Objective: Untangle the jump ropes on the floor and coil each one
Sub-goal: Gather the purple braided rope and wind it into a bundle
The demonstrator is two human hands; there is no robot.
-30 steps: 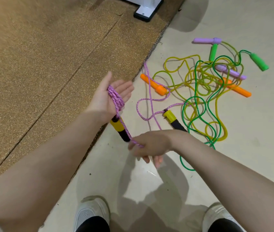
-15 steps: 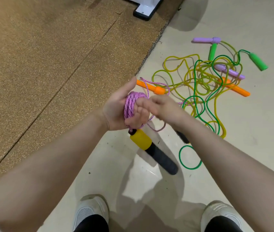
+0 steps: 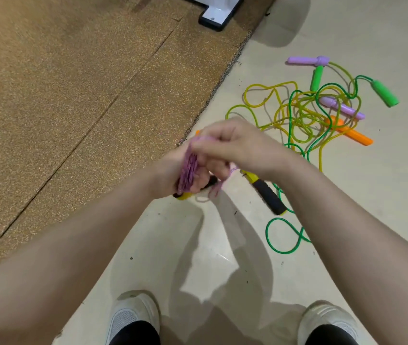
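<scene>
Our two forearms reaching forward and converging, our left hand (image 3: 173,170) curled with fingers gripping; our right hand (image 3: 230,143) above it, fingers bent and pinching, slightly blurred

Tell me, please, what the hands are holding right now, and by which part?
The left hand grips the pink rope by the coil wound round it. The right hand pinches the rope's free strand above that coil.
</scene>
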